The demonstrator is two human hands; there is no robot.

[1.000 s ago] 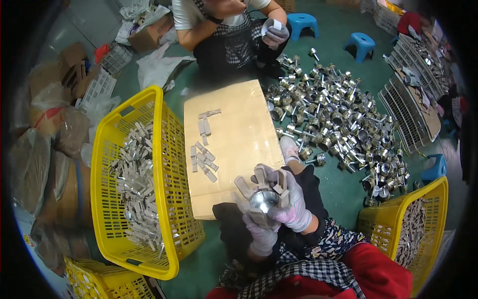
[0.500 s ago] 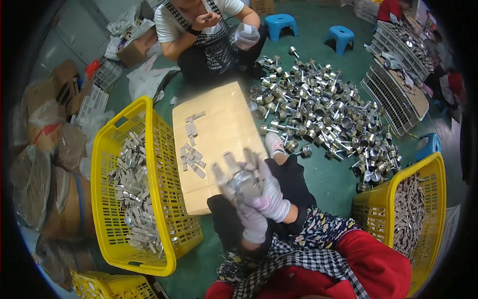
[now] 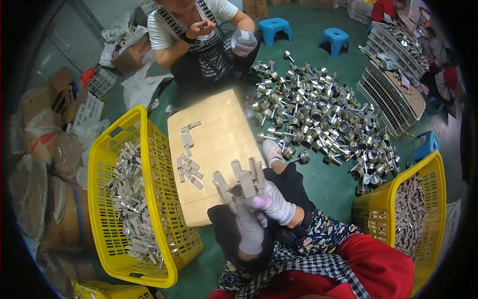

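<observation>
In the head view, just below the frame's centre, both gloved hands meet over the person's lap and hold a fan of flat grey metal pieces. The left hand comes up from below, wrist straight, its fingers closed round the lower ends of the bundle. The right hand reaches in from the right with a bent wrist and its fingers pinch the same bundle near the base; exactly which fingers bear on it is hard to tell, since the gloves overlap.

The pieces splay apart at the top, so a slack grip would likely let one slip out and drop onto the dark trousers or the green floor. Loose pieces lie on the cardboard sheet just beyond, between the yellow basket at left and the heap of metal cylinders at upper right.
</observation>
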